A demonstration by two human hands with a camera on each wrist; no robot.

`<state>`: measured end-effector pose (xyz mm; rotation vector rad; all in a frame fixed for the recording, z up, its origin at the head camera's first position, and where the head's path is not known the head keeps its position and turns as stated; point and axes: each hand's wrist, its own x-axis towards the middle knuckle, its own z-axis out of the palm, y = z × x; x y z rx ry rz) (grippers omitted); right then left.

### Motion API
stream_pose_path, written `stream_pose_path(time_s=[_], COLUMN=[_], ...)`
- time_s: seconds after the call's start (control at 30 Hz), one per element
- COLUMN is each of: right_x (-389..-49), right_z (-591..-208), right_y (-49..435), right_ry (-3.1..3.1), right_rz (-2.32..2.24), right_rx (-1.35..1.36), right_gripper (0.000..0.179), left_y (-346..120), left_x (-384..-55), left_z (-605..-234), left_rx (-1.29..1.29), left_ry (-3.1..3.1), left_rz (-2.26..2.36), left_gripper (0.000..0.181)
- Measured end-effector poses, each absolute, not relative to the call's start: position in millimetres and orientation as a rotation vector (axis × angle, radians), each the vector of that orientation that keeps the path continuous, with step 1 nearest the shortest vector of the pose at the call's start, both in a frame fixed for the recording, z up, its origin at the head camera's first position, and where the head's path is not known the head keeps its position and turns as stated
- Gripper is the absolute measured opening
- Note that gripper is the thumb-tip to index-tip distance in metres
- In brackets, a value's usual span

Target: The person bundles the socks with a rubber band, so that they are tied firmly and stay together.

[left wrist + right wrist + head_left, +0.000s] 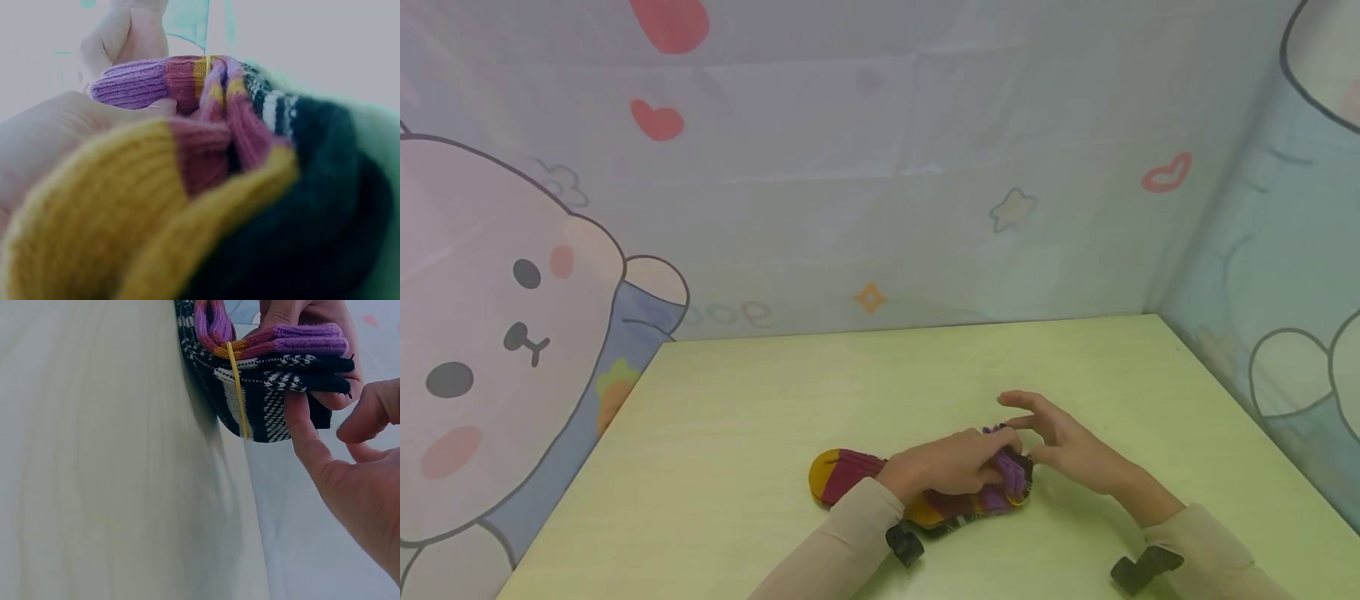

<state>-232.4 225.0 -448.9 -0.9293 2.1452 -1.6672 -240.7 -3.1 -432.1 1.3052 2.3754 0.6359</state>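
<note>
A bundle of knitted socks lies on the table: purple, maroon and mustard socks together with black-and-white patterned socks. A thin yellow rubber band circles the folded bundle near its cuff end. My left hand comes over the bundle from the left and grips the cuffs, fingers curled around them. From the right, my right hand reaches the same end with its fingers spread. In the right wrist view, one of its fingertips touches the underside of the black-and-white cuffs. The left palm is hidden.
A pale yellow-green table carries the bundle. Behind it and at both sides hangs a cloth backdrop printed with bears, hearts and stars. Dark wrist cameras sit on both sleeves.
</note>
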Motion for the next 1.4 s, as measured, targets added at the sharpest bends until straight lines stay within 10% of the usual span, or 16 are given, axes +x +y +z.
stream_pose_path(time_s=[0.6, 0.9, 1.4], right_x=[-228.8, -229.1, -231.0], right_z=[-458.2, -452.2, -447.3], right_y=[217.0, 218.4, 226.7], right_ry=[2.250, 2.295, 2.472], right_rz=[-1.402, -1.264, -0.974], right_rx=[-0.655, -0.661, -0.911], right_gripper=[0.058, 0.024, 0.035], left_y=[-4.8, -3.8, -6.7], left_x=[-238.0, -237.0, -242.3], left_z=[-430.0, -430.0, -435.7], left_rx=[1.180, 1.122, 1.236], left_ry=[2.355, 2.340, 2.373], left_rz=[0.692, 0.857, 0.737], left_gripper=[0.044, 0.035, 0.023])
